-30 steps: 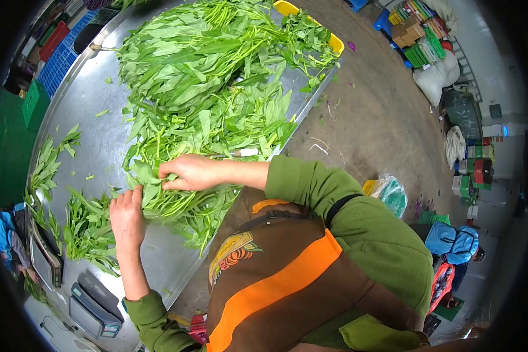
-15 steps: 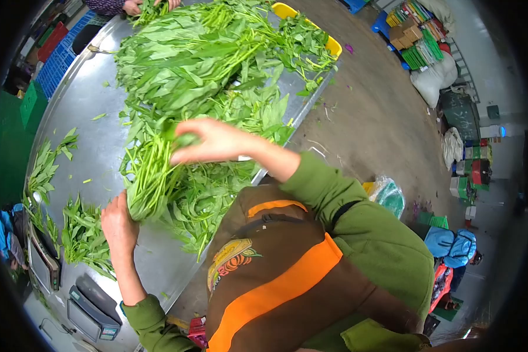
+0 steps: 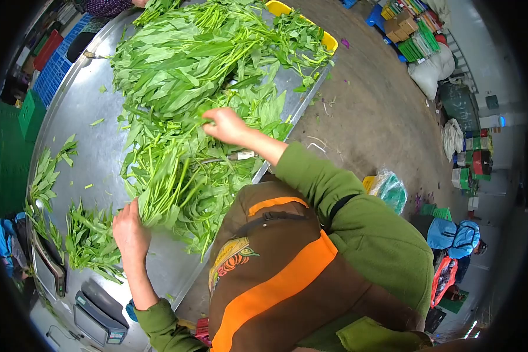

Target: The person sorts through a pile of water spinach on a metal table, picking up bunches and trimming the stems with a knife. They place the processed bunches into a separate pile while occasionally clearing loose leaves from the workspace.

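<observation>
My left hand (image 3: 132, 234) is wrapped round the near left end of a bunch of leafy greens (image 3: 167, 188), whose pale stems fan toward the middle of the pile. Up and to the right, my right hand (image 3: 223, 126) is closed over the greens, its fingertips at a small blurred green piece. A large heap of long-leaved greens (image 3: 170, 64) lies beyond my hands on the metal table (image 3: 88, 141). Under my right forearm, a thin object with a white part (image 3: 243, 155) rests among loose leaves.
A smaller leafy bundle (image 3: 91, 237) lies left of my left hand, near two scales (image 3: 94, 317). At the far table edge stands a yellow container (image 3: 330, 42). Part of another person (image 3: 107, 7) shows at the top left. Blue crates (image 3: 58, 64) stand beyond the table.
My right hand has moved away from the bunch, up and right, with its fingers drawn together. My left hand and the bunch have shifted slightly right, and the bunch's stems are more spread.
</observation>
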A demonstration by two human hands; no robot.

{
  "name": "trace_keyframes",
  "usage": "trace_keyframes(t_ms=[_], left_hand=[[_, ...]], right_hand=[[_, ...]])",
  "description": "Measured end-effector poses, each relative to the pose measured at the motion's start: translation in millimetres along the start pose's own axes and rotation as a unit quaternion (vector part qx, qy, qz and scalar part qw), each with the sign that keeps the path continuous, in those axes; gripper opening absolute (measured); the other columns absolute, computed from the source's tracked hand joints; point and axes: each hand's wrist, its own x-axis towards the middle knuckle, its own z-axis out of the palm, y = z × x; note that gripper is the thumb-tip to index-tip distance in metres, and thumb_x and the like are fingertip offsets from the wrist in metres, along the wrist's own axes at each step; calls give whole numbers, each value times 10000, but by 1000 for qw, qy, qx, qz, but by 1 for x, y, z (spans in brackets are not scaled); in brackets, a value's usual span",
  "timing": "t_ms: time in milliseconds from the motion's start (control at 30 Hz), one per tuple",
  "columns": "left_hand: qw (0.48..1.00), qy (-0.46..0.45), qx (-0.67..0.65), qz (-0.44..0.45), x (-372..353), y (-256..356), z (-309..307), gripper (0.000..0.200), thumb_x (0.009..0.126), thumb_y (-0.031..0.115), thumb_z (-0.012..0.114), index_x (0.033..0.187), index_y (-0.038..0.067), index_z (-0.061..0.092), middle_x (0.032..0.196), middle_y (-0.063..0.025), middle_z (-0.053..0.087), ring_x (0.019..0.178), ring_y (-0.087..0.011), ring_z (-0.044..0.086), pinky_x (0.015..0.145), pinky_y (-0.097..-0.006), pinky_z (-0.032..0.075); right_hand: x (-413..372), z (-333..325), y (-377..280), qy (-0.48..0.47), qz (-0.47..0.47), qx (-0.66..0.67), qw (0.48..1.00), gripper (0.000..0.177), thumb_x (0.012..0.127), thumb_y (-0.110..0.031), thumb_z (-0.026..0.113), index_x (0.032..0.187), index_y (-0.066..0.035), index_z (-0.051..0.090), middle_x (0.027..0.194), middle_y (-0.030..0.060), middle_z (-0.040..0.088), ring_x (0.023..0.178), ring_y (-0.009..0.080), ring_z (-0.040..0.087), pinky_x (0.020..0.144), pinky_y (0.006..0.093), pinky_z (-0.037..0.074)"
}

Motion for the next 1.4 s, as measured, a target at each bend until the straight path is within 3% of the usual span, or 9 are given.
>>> trace_keyframes(t_ms=[167,267,500,600,900,1000,1133,1233,1400], left_hand=[[1000,-12,-16,-9,3,8,-6,514,616,-68,586,1126,-5,598,869,-140,618,843,-321,592,746,-414,443],[999,0,-29,20,11,14,-8,528,613,-66,584,1138,-7,595,880,-142,621,848,-325,592,757,-416,445],[996,2,-79,-48,-8,1,-9,564,605,22,715,1153,-7,583,923,-164,626,888,-355,597,801,-426,456],[991,7,-102,-88,-6,9,-5,574,595,46,754,1138,-14,579,975,-182,636,927,-382,598,813,-438,466],[987,13,-123,-106,8,31,6,607,611,54,751,1184,-18,565,988,-191,650,925,-356,617,817,-429,468],[988,18,-115,-105,0,23,10,612,613,59,750,1191,-17,564,983,-183,652,929,-354,615,819,-430,464],[990,6,-89,-113,0,24,16,610,606,56,751,1185,-16,572,976,-173,652,926,-349,614,820,-433,464],[993,41,-90,-62,0,30,11,509,635,13,704,1126,10,573,922,-196,637,871,-403,597,760,-453,470],[995,37,-51,-78,-5,30,14,604,636,26,711,1216,15,544,978,-169,643,930,-359,602,811,-430,454]], right_hand=[[-20,-14,-66,-21,-151,43,987,444,776,-362,717,1090,-68,608,1071,170,598,976,332,612,829,395,495],[-27,14,-82,-106,-190,39,975,355,759,-185,666,1103,-122,607,956,138,610,923,334,612,824,435,497],[-2,-3,-12,58,-63,49,995,305,796,-128,629,1089,-45,632,973,166,657,914,323,635,832,407,507],[-26,-21,-56,-152,142,238,949,505,814,-414,718,1102,-13,613,948,158,654,869,197,630,764,343,509],[-35,28,-53,-189,-78,301,931,433,795,-236,758,1157,-47,612,1037,92,668,998,187,587,893,326,460],[-23,-14,-48,-157,216,378,887,342,856,-275,708,1100,-54,617,973,44,632,930,133,575,814,319,482],[-31,-25,-73,-136,75,513,844,301,881,-293,687,1064,-60,633,979,16,642,885,96,574,746,263,480],[-32,-7,-93,-133,-34,336,932,314,861,-175,651,1135,-35,589,1046,79,650,921,150,596,857,282,476],[-25,22,-78,-124,96,334,929,356,815,-122,611,1155,-26,564,963,87,652,889,146,606,846,278,472]])
